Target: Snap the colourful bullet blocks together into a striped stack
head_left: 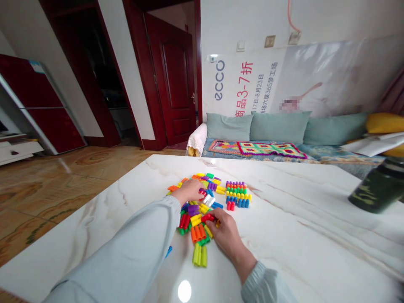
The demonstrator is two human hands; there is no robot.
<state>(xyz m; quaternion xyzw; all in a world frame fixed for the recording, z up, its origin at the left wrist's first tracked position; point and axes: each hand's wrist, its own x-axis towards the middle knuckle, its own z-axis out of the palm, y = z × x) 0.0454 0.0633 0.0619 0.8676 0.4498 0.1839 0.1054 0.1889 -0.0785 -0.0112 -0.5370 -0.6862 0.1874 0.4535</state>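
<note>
Toy blocks (195, 219) in a loose pile mid-table, both hands at it.
Right hand (227, 232) pinches a red block (207, 217) at the pile's right side; left hand (189, 190) reaches into the far part, fingers down among the blocks, can't tell if it grips one. Just right of the pile: neat colour rows (236, 190), purple farthest, blue nearer. All on a white marbled table (284, 244). Green bottle (375, 191) far right, sofa (341, 153) beyond.
</note>
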